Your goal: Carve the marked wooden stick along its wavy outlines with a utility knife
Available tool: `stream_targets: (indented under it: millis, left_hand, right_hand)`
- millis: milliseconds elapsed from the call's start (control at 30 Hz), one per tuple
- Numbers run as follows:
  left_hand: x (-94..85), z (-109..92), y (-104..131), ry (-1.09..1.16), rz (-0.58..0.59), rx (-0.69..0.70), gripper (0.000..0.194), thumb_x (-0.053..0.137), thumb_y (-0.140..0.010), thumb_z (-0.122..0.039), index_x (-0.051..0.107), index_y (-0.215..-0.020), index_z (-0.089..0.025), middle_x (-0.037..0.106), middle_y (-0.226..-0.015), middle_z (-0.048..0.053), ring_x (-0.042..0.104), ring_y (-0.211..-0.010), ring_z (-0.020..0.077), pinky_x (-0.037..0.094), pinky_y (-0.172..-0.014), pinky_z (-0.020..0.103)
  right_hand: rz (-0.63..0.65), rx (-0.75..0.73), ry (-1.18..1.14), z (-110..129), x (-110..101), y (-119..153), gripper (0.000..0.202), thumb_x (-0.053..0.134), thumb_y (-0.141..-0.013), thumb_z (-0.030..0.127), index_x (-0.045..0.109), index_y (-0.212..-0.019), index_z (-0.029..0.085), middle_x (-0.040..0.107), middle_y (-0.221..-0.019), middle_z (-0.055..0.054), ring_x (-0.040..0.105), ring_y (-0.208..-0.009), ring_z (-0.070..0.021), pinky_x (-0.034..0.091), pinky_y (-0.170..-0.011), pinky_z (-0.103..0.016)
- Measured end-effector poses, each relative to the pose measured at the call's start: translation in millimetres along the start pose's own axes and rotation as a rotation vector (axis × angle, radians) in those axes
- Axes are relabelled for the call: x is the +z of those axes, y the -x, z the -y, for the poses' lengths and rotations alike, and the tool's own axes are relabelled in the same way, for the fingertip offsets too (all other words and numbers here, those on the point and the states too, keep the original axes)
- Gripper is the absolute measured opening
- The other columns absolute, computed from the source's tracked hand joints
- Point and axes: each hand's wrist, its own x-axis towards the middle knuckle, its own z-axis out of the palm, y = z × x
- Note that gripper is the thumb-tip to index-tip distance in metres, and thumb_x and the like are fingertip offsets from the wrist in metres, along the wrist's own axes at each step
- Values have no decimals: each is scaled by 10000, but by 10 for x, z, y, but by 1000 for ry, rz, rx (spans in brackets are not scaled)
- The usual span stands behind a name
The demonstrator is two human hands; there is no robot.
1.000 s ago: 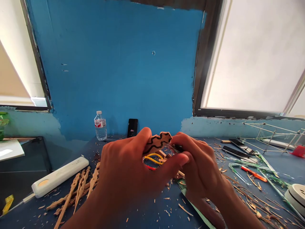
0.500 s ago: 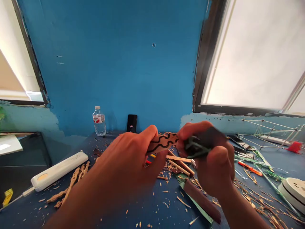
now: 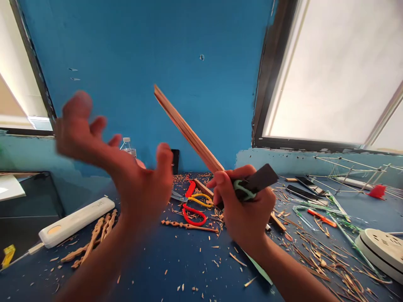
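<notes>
My left hand (image 3: 138, 180) is raised on the left, somewhat blurred, with its fingers spread and nothing in them. My right hand (image 3: 244, 201) is closed around the lower end of a long wooden strip (image 3: 190, 136), which slants up to the left against the blue wall. A dark flat piece with a green loop-like part (image 3: 261, 179) also sits in this hand; its kind is unclear. Beneath and between the hands lie scissors with red and yellow handles (image 3: 192, 205). In front of them rests a carved wooden stick (image 3: 189, 225).
Several carved sticks (image 3: 97, 235) lie beside a white power strip (image 3: 77, 222) at left. A water bottle (image 3: 126, 144) and a phone (image 3: 176, 161) stand by the wall. Wood shavings (image 3: 343, 262), an orange cutter (image 3: 321, 218) and a round white device (image 3: 380, 251) are at right.
My left hand has let go of the wooden piece marked with black wavy lines and swung up left, opening. My right hand has moved left and holds the strip upward. The scissors have come into view.
</notes>
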Motion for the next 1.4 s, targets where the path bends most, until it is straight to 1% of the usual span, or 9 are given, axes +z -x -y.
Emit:
stream_targets:
  millis: [67,133,233,400,567,700,900,1100,1400]
  left_hand:
    - [-22,-42,-72,289,-114,-53,664,638,-932,-292,270,-1476,-388,607,-1318,-58,488,-1371,254,499,-1003,396]
    - [-65,-105,-127,602,-89,-208,241,581,-985,-320,543,-1206,-231,685,-947,-13,691,-954,173,577,-815,318]
    - [-126,-203,-156,898,-90,-348,188,417,-1059,-168,581,-972,-149,469,-575,-71,465,-459,35,445,-481,179]
    - [-140,-174,-187,967,-47,-486,289,396,-1069,-246,535,-826,-175,268,-494,-111,298,-345,29,298,-354,169]
    - [-126,459,16,882,119,-904,452,430,-1058,-341,443,-630,-195,204,-436,-121,215,-293,36,184,-306,206]
    - [-165,1080,538,862,134,-1162,459,521,-1048,-352,444,-625,-189,238,-449,-139,216,-319,39,225,-331,183]
    - [-172,1383,1016,894,190,-1382,443,421,-1042,-292,405,-609,-202,167,-457,-130,112,-337,45,134,-329,191]
    - [-124,1473,1015,883,158,-1445,375,332,-962,-180,346,-588,-206,100,-469,-106,64,-342,52,80,-326,202]
    - [-64,1503,1030,765,123,-1465,375,340,-971,-184,269,-605,-225,86,-488,-97,82,-307,45,99,-304,196]
  right_hand:
    - [107,71,-43,36,44,58,192,706,-947,314,623,-801,221,689,-637,40,550,-469,-81,442,-450,-233]
    - [257,138,-53,65,58,88,211,695,-951,324,621,-790,211,671,-613,43,531,-464,-72,413,-434,-215]
    - [397,163,-49,75,63,96,224,690,-939,316,597,-770,202,652,-603,48,517,-468,-68,396,-447,-212]
    - [682,182,8,68,28,102,236,747,-868,314,566,-767,201,533,-598,82,390,-487,-50,300,-448,-201]
    - [1157,95,416,-71,-292,344,343,633,-928,464,535,-1118,196,605,-755,31,453,-576,-112,313,-548,-267]
    - [1414,-113,736,-311,-553,720,162,449,-1037,365,496,-1008,213,619,-866,-22,503,-653,-162,255,-581,-325]
    - [1546,-164,809,-394,-525,1077,156,417,-1057,372,494,-1040,237,594,-856,-10,546,-638,-200,273,-580,-355]
    - [1483,-252,754,-351,-520,1190,194,483,-1023,336,540,-1169,221,604,-857,-5,553,-637,-214,343,-622,-390]
    - [1438,-292,733,-386,-507,1160,130,537,-973,293,589,-1061,212,586,-749,2,503,-556,-193,318,-529,-368]
